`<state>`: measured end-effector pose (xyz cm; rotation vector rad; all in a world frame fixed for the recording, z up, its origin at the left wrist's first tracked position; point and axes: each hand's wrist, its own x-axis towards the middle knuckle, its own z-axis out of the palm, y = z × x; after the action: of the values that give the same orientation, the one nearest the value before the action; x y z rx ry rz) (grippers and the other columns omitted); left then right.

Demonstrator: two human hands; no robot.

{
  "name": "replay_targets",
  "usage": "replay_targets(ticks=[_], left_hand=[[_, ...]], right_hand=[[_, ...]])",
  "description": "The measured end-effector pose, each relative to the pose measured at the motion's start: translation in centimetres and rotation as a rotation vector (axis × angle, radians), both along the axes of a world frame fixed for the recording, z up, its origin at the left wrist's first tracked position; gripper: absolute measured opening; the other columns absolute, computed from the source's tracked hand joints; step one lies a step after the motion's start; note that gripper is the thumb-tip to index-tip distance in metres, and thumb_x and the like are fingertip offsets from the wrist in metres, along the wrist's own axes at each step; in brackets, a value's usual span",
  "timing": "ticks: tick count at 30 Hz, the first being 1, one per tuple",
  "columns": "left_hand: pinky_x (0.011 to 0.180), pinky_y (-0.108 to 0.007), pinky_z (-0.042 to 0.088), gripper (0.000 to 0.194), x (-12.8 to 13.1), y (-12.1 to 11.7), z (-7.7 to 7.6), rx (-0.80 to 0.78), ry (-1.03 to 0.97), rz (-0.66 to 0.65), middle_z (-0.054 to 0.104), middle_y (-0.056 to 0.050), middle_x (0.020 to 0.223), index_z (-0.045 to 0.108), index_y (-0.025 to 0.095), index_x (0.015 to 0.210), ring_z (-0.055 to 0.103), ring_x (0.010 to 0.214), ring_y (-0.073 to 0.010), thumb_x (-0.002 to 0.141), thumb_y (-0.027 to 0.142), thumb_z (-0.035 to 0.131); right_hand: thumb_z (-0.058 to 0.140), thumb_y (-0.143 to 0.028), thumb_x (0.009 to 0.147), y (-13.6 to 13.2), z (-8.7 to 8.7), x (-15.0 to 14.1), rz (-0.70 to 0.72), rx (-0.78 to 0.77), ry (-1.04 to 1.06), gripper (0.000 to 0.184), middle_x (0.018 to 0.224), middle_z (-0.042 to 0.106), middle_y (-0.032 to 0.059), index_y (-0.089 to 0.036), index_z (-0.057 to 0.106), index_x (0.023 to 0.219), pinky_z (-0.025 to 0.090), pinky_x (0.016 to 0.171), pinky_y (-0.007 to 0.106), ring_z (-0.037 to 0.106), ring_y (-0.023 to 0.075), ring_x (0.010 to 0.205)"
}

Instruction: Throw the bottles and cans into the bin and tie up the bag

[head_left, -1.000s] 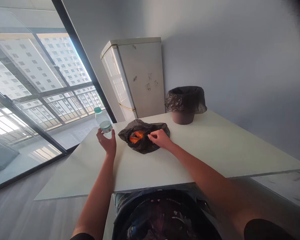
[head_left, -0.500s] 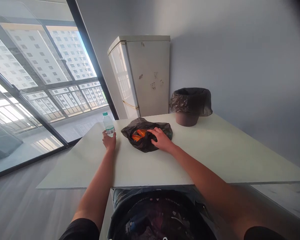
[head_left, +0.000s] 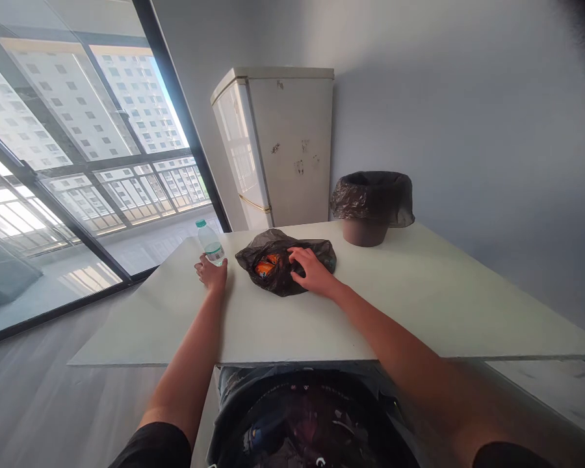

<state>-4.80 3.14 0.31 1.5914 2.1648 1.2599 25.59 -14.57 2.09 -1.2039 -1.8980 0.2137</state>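
My left hand [head_left: 211, 272] is wrapped round the base of a clear water bottle [head_left: 209, 240] with a green cap, which leans a little to the left on the white table [head_left: 419, 292]. My right hand [head_left: 312, 270] lies on a crumpled black plastic bag [head_left: 273, 283], its fingers curled into the bag's open mouth. Orange items [head_left: 264, 266] show inside the bag. What the fingers hold, if anything, is hidden by the plastic.
A brown bin lined with a black bag [head_left: 372, 205] stands on the table's far side. A white fridge [head_left: 277, 143] stands behind the table against the wall. A floor-to-ceiling window [head_left: 78, 162] runs along the left.
The bottle was lifted and tipped toward me a second ago; it now rests on the table in my left hand. My right hand has slid further over the bag's opening.
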Motion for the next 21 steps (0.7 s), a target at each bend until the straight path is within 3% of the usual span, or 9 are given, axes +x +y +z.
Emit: replay_targets(ticks=[4,6,11,15,18,21], left_hand=[[0.103,-0.056,0.052,0.069,-0.05,0.03,-0.35,-0.021,-0.016,-0.015,0.047,-0.025,0.142,0.041,0.020,0.138,0.067,0.121,-0.0406,0.082,0.034,0.080],[0.099,-0.054,0.055,0.067,-0.14,0.16,-0.52,-0.024,-0.030,-0.026,0.047,-0.025,0.142,0.040,0.019,0.136,0.069,0.115,-0.0381,0.083,0.031,0.079],[0.101,-0.054,0.054,0.063,-0.32,0.38,-0.64,-0.014,-0.053,-0.043,0.048,-0.025,0.140,0.040,0.019,0.134,0.067,0.118,-0.0382,0.084,0.029,0.077],[0.102,-0.054,0.053,0.063,-0.40,0.46,-0.60,-0.007,-0.067,-0.051,0.049,-0.024,0.139,0.040,0.019,0.133,0.066,0.120,-0.0384,0.084,0.029,0.077],[0.103,-0.056,0.053,0.062,-0.41,0.55,-0.62,0.003,-0.079,-0.053,0.050,-0.024,0.137,0.040,0.019,0.132,0.065,0.120,-0.0389,0.082,0.027,0.077],[0.104,-0.056,0.053,0.057,-0.33,0.54,-0.58,0.033,-0.091,-0.055,0.052,-0.023,0.133,0.042,0.018,0.127,0.062,0.125,-0.0403,0.081,0.025,0.075]], right_hand=[[0.062,-0.015,0.091,-0.43,0.22,-0.12,0.056,-0.064,0.015,0.059,0.144,0.061,0.0113,-0.024,0.050,0.149,0.044,0.115,0.047,0.052,0.0281,0.130],[0.061,-0.013,0.092,-0.49,0.21,-0.26,0.092,-0.074,-0.003,0.063,0.136,0.065,0.0111,-0.023,0.050,0.153,0.046,0.113,0.046,0.056,0.0276,0.126],[0.061,-0.013,0.093,-0.20,-0.22,-0.51,0.183,-0.124,-0.054,0.039,0.108,0.074,0.0085,-0.019,0.072,0.130,0.051,0.098,0.039,0.065,0.0234,0.102],[0.065,-0.023,0.095,-0.16,-0.37,-0.51,0.155,-0.190,-0.040,0.026,0.090,0.073,0.0043,-0.019,0.076,0.118,0.048,0.076,0.030,0.063,0.0177,0.078],[0.066,-0.027,0.095,-0.38,-0.22,-0.49,0.153,-0.211,-0.042,0.015,0.083,0.071,0.0026,-0.019,0.076,0.102,0.044,0.069,0.028,0.059,0.0155,0.071],[0.065,-0.027,0.095,-0.62,-0.07,-0.53,0.171,-0.224,-0.026,0.013,0.080,0.069,0.0011,-0.019,0.074,0.100,0.042,0.067,0.027,0.057,0.0141,0.067]])
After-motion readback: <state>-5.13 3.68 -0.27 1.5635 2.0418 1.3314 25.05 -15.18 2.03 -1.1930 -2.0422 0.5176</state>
